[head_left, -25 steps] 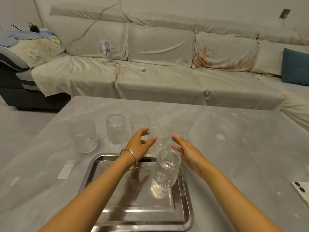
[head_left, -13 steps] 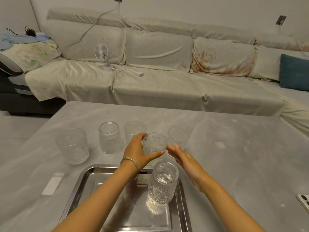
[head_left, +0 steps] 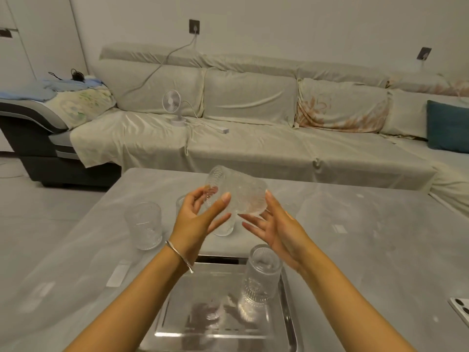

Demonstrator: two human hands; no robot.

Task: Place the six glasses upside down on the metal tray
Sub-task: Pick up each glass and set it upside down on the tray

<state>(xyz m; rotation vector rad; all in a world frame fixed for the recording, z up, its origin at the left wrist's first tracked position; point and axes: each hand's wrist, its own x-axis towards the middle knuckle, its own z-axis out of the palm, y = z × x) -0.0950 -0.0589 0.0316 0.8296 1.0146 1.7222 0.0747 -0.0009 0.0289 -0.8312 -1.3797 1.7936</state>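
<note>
A ribbed clear glass (head_left: 237, 193) is in the air above the table, tipped on its side with its mouth to the left. My left hand (head_left: 200, 219) grips it near the rim with thumb and fingers. My right hand (head_left: 276, 228) touches its base with spread fingers. One glass (head_left: 261, 278) stands upside down at the back right of the metal tray (head_left: 193, 323). An upright glass (head_left: 144, 224) stands on the table left of my hands. Another glass (head_left: 224, 228) shows partly behind my left hand; the others are hidden.
The grey table (head_left: 355, 250) carries a phone (head_left: 460, 309) at the right edge and a small white strip (head_left: 118, 275) left of the tray. Behind the table a covered sofa (head_left: 253, 138) holds a small white fan (head_left: 173, 105).
My left hand closed on a glass from the back row, lifted it off the table and tipped it sideways. My right hand came up to its base. The camera tilted upward.
</note>
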